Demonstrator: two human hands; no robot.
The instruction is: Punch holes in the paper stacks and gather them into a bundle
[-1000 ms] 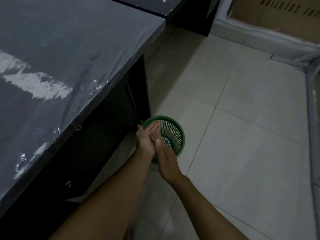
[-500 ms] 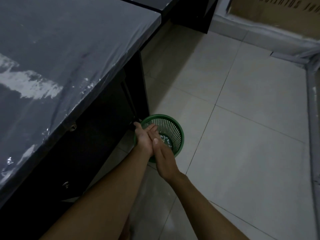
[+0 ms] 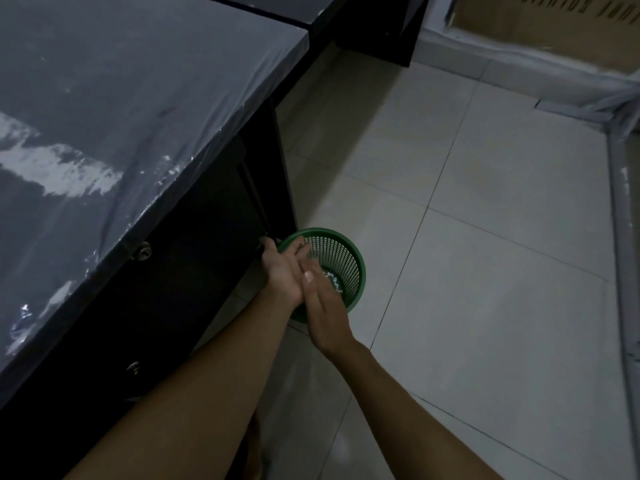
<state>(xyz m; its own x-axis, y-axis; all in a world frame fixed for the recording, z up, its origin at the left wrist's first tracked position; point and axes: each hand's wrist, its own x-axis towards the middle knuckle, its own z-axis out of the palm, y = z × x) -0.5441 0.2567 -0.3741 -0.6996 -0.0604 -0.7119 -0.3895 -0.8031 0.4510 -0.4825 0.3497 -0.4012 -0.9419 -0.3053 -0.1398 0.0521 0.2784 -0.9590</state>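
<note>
The left hand (image 3: 282, 271) and right hand (image 3: 325, 308), both empty with straight fingers, stay pressed together over the green basket (image 3: 349, 258). The right has slid lower along the left palm.

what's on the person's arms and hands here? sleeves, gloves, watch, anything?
Nothing visible. Both forearms are bare up to the frame's bottom edge, with no sleeve showing. The left hand and right hand are ungloved. No watch, bracelet or ring shows, though the dim light could hide small details.
</note>
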